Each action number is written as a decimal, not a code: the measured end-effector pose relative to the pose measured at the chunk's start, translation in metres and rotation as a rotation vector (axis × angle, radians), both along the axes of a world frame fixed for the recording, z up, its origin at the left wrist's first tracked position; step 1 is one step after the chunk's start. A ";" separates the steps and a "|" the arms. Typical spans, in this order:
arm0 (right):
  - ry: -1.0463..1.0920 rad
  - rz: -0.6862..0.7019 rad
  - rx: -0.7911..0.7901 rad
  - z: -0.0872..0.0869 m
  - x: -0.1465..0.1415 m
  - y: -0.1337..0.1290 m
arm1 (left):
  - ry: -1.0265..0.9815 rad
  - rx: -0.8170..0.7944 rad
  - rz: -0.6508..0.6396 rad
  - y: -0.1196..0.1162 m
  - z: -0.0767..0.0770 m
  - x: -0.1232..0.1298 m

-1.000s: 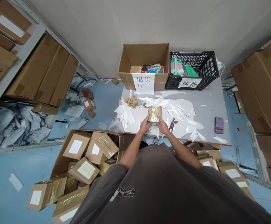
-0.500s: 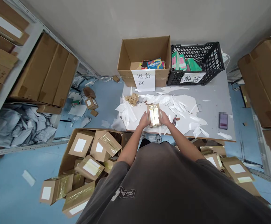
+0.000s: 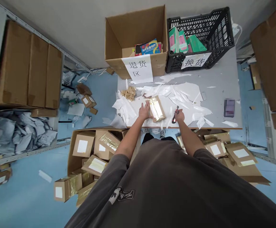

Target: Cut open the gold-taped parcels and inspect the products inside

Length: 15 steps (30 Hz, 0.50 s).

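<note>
A small cardboard box (image 3: 157, 109), sealed with shiny clear tape, lies slightly tilted on the table near its front edge. My left hand (image 3: 144, 112) grips the left side of this box, fingers at its upper corner and thumb toward the lower one. To the right, my right hand (image 3: 180, 116) is closed around a red-and-black utility knife (image 3: 175, 114), just above the tabletop. Whether its blade is out is too small to tell. Torn white paper scraps (image 3: 187, 91) surround the box, and crumpled brown paper (image 3: 129, 93) lies to its upper left.
At the table's back stand a large open carton (image 3: 114, 65) with colourful boxes and a black plastic crate (image 3: 215, 58) with green packages. A phone-like object (image 3: 229, 107) lies on the right. Taped parcels (image 3: 82, 146) fill a carton below left; more parcels (image 3: 241, 153) sit below right.
My right hand has left the box, moved right and taken hold of the utility knife. The box has turned slightly, with my left hand still on it. The view has shifted.
</note>
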State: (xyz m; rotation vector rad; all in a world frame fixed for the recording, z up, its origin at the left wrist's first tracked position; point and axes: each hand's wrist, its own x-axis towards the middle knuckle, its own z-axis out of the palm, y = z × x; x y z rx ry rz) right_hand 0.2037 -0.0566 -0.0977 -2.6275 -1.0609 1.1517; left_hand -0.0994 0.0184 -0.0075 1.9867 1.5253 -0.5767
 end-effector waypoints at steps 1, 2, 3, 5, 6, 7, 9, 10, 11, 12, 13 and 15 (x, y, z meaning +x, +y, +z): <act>0.002 -0.010 -0.004 -0.001 -0.002 0.001 | 0.012 0.006 0.000 -0.002 -0.001 0.002; 0.005 -0.018 -0.002 0.001 -0.003 0.003 | 0.019 0.013 -0.003 -0.004 -0.001 0.004; 0.006 -0.024 0.013 0.005 -0.003 0.005 | 0.018 0.020 -0.007 -0.004 -0.002 0.005; 0.013 -0.011 0.097 0.020 -0.003 0.013 | -0.010 0.036 -0.011 -0.004 -0.005 0.008; 0.026 0.015 0.163 0.030 -0.004 0.019 | -0.038 0.042 -0.006 -0.003 -0.008 0.008; 0.052 0.059 0.231 0.041 -0.006 0.026 | -0.074 0.046 0.007 -0.002 -0.010 0.008; 0.127 0.180 0.325 0.064 -0.018 0.043 | -0.153 0.053 0.047 -0.002 -0.015 0.008; 0.174 0.255 0.332 0.073 -0.028 0.052 | -0.185 0.055 0.066 -0.002 -0.017 0.007; 0.202 0.310 0.329 0.080 -0.040 0.061 | -0.209 0.058 0.082 -0.002 -0.019 0.007; 0.216 0.353 0.327 0.085 -0.054 0.070 | -0.225 0.062 0.092 -0.003 -0.020 0.006; 0.221 0.409 0.315 0.088 -0.069 0.077 | -0.235 0.067 0.097 -0.003 -0.021 0.006; 0.160 0.552 0.235 0.088 -0.098 0.088 | -0.254 0.069 0.103 -0.005 -0.021 0.005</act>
